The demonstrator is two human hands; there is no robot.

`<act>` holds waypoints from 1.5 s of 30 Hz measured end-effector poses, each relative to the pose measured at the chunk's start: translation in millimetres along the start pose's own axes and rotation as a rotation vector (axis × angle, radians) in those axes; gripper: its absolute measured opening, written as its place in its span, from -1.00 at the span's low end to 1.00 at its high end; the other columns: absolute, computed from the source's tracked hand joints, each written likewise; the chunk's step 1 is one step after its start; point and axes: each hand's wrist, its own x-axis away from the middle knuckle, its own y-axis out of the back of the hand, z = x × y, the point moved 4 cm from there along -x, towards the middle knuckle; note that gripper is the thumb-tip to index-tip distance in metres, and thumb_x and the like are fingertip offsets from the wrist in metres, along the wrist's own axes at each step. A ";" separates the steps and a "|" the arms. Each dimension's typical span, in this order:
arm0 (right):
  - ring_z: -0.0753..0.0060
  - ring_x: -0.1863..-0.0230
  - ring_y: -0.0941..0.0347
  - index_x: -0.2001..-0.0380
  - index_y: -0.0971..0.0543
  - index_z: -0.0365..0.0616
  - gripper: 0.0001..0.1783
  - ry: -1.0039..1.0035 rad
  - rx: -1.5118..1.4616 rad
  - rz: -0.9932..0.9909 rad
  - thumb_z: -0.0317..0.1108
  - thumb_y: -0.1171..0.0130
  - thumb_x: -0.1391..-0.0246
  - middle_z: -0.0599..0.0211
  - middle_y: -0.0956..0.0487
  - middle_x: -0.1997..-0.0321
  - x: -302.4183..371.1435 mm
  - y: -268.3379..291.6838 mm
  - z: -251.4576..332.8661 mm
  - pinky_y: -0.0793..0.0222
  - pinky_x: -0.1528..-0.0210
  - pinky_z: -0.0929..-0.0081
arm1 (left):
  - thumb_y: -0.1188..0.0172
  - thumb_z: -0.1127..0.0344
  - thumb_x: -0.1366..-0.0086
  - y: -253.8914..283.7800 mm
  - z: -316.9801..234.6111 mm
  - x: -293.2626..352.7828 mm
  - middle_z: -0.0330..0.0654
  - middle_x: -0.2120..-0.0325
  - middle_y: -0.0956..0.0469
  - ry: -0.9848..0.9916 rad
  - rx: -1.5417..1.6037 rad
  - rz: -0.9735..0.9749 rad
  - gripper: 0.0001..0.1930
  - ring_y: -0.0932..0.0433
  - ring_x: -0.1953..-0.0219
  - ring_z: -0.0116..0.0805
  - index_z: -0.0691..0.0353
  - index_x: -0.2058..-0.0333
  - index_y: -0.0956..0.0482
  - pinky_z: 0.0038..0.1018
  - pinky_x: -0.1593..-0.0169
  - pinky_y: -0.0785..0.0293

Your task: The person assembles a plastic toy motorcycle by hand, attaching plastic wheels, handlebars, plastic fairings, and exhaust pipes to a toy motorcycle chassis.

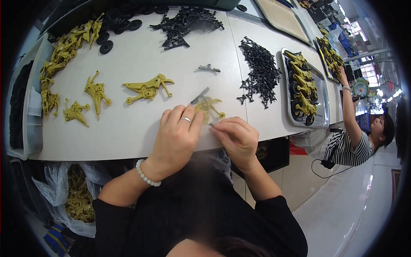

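Note:
My left hand (177, 135) is closed around a yellow plastic toy motorbike frame (207, 104), holding it just above the table's front edge. A dark bar-shaped part (200, 96) sticks out past my left fingertips beside the frame; whether it is joined to the frame I cannot tell. Close by on the right, my right hand (236, 139) pinches a tiny dark piece (211, 124) near the frame's lower end. A single black handlebar-like part (208, 68) lies on the table beyond my hands. Three more yellow frames, one of them larger (147, 88), lie to the left.
Small black forked parts (259, 66) are heaped right; longer black parts (186, 25) and black wheels (105, 46) lie at the back. Yellow frames (58, 60) pile beside a white bin (36, 128). A metal tray (323, 107) holds wheeled yellow bikes. Another person (357, 139) works at right.

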 end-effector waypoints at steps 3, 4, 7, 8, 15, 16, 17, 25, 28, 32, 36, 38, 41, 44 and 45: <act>0.43 0.49 -0.50 0.43 -0.63 -0.25 -0.81 0.104 0.134 0.047 -0.64 -0.36 0.22 0.26 -0.57 0.49 -0.8 -2.7 4.2 -0.40 0.48 0.60 | -0.28 0.49 0.02 -1.8 -0.6 -0.9 0.04 0.16 -0.49 0.013 0.019 0.003 -0.64 -0.43 0.12 -0.08 0.43 0.17 -0.56 -0.25 0.06 -0.37; 0.43 0.49 -0.50 0.43 -0.63 -0.25 -0.81 0.104 0.131 0.047 -0.64 -0.36 0.22 0.26 -0.57 0.49 -1.2 -4.0 4.7 -0.40 0.48 0.60 | -0.28 0.49 0.02 -1.9 -0.1 -0.6 0.04 0.17 -0.50 0.012 0.022 -0.004 -0.64 -0.44 0.13 -0.09 0.43 0.17 -0.56 -0.25 0.07 -0.37; 0.40 0.55 -0.47 0.43 -0.63 -0.22 -0.79 0.177 0.214 0.061 -0.62 -0.37 0.24 0.28 -0.54 0.52 -2.3 -5.2 8.0 -0.37 0.54 0.55 | -0.28 0.48 0.02 -2.0 -0.3 -0.7 0.04 0.18 -0.51 0.013 0.024 -0.015 -0.64 -0.45 0.16 -0.10 0.44 0.18 -0.56 -0.26 0.09 -0.38; 0.38 0.56 -0.45 0.42 -0.63 -0.21 -0.78 0.222 0.244 0.061 -0.62 -0.36 0.26 0.29 -0.52 0.54 -2.2 -5.4 9.8 -0.35 0.55 0.53 | -0.28 0.48 0.02 -2.3 -0.4 -0.8 0.04 0.19 -0.51 0.012 0.022 -0.017 -0.64 -0.46 0.17 -0.11 0.45 0.18 -0.56 -0.27 0.10 -0.38; 0.32 0.56 -0.43 0.39 -0.61 -0.19 -0.77 0.223 0.401 0.149 -0.58 -0.31 0.24 0.32 -0.49 0.53 -5.5 -7.2 25.2 -0.36 0.53 0.46 | -0.26 0.47 -0.01 -3.0 -0.5 -2.1 0.08 0.23 -0.53 -0.024 0.010 -0.014 -0.67 -0.48 0.21 -0.09 0.48 0.21 -0.56 -0.28 0.14 -0.42; 0.32 0.56 -0.43 0.39 -0.61 -0.19 -0.77 0.223 0.406 0.148 -0.58 -0.31 0.24 0.32 -0.49 0.53 -5.5 -7.1 26.8 -0.36 0.53 0.46 | -0.25 0.46 -0.01 -2.6 -1.1 -2.6 0.09 0.23 -0.53 -0.032 0.000 -0.013 -0.67 -0.48 0.21 -0.09 0.49 0.21 -0.56 -0.28 0.15 -0.43; 0.30 0.54 -0.44 0.37 -0.60 -0.19 -0.77 0.203 0.444 0.181 -0.57 -0.30 0.22 0.31 -0.49 0.52 -5.7 -8.6 26.3 -0.37 0.51 0.44 | -0.25 0.46 -0.02 -2.9 -1.3 -3.5 0.10 0.23 -0.53 -0.044 -0.010 -0.014 -0.68 -0.48 0.21 -0.09 0.50 0.21 -0.55 -0.28 0.16 -0.44; 0.25 0.46 -0.49 0.30 -0.60 -0.24 -0.75 0.170 0.284 0.240 -0.55 -0.29 0.15 0.22 -0.53 0.46 -13.5 2.4 23.8 -0.43 0.43 0.42 | -0.10 0.50 -0.04 1.2 3.8 -3.8 0.14 0.17 -0.51 -0.050 0.019 -0.019 -0.68 -0.46 0.09 -0.04 0.52 0.19 -0.53 -0.25 0.01 -0.42; 0.34 0.42 -0.52 0.32 -0.62 -0.26 -0.81 -0.037 0.233 0.214 -0.56 -0.28 0.10 0.19 -0.58 0.39 -19.2 39.3 -2.0 -0.42 0.38 0.49 | -0.09 0.50 -0.07 5.2 5.7 -1.8 0.14 0.11 -0.49 -0.021 0.048 -0.003 -0.69 -0.43 0.01 0.00 0.48 0.17 -0.53 -0.17 -0.08 -0.39; 0.39 0.42 -0.50 0.36 -0.63 -0.26 -0.85 -0.100 0.340 0.182 -0.53 -0.27 0.08 0.23 -0.59 0.38 -43.6 68.0 -31.9 -0.37 0.34 0.52 | -0.27 0.49 -0.05 7.9 7.3 -4.5 0.09 0.06 -0.46 -0.010 0.090 0.019 -0.68 -0.41 -0.03 0.03 0.40 0.16 -0.56 -0.15 -0.11 -0.35; 0.39 0.41 -0.49 0.34 -0.62 -0.28 -0.82 -0.079 0.355 0.315 -0.45 -0.29 0.07 0.24 -0.58 0.41 -81.2 52.7 -34.6 -0.36 0.35 0.51 | -0.25 0.49 -0.07 12.9 14.1 -4.2 0.07 0.03 -0.45 -0.037 0.078 0.028 -0.68 -0.40 -0.07 0.03 0.39 0.14 -0.56 -0.12 -0.15 -0.33; 0.38 0.41 -0.49 0.34 -0.62 -0.28 -0.80 -0.006 0.329 0.346 -0.42 -0.29 0.06 0.23 -0.58 0.40 -113.5 29.1 -36.2 -0.37 0.34 0.49 | -0.23 0.49 -0.09 12.8 20.7 -2.0 0.06 0.02 -0.45 -0.047 0.067 0.078 -0.68 -0.39 -0.10 0.03 0.36 0.12 -0.55 -0.11 -0.17 -0.31; 0.33 0.36 -0.50 0.29 -0.61 -0.25 -0.73 0.058 0.266 0.390 -0.31 -0.29 0.04 0.22 -0.60 0.33 -159.6 -6.4 -43.3 -0.40 0.29 0.43 | -0.23 0.46 -0.11 16.1 17.9 -2.6 0.05 0.02 -0.45 -0.012 0.099 0.086 -0.67 -0.38 -0.11 0.02 0.34 0.10 -0.54 -0.11 -0.18 -0.30; 0.27 0.28 -0.50 0.25 -0.61 -0.20 -0.71 0.091 0.236 0.428 -0.29 -0.29 0.06 0.23 -0.59 0.28 -188.0 -51.0 -46.9 -0.41 0.22 0.39 | -0.24 0.44 -0.12 26.4 22.3 3.1 0.04 0.01 -0.45 -0.025 0.043 0.049 -0.67 -0.39 -0.11 0.02 0.32 0.10 -0.54 -0.12 -0.15 -0.33; 0.27 0.28 -0.50 0.25 -0.61 -0.20 -0.71 0.109 0.219 0.432 -0.29 -0.29 0.06 0.23 -0.59 0.28 -190.5 -59.5 -47.8 -0.41 0.22 0.39 | -0.24 0.44 -0.12 32.3 27.2 4.6 0.04 0.01 -0.45 -0.012 0.021 0.047 -0.67 -0.39 -0.11 0.02 0.32 0.10 -0.54 -0.12 -0.15 -0.33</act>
